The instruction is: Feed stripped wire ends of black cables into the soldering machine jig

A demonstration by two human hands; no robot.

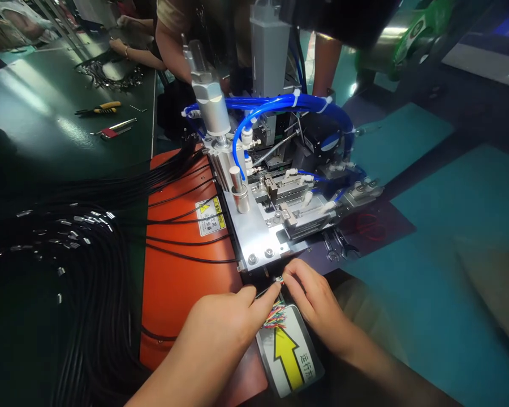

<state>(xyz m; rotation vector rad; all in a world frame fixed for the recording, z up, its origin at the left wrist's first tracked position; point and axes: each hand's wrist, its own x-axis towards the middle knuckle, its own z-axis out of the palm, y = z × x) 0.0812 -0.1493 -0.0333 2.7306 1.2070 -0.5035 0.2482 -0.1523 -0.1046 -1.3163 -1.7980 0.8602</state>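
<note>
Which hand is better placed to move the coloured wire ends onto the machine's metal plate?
Probably the right hand: its fingers curl over the multicoloured wire ends, right by the metal plate's edge. The left hand touches them from the side.

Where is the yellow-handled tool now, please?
The yellow-handled tool lies at upper left of the head view, on the green bench, just above a red-handled tool.

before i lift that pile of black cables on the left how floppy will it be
The black cables look floppy, sagging in loose curves over the orange pad. Piled densely, they probably tangle, and their metal ends may snag.
</note>
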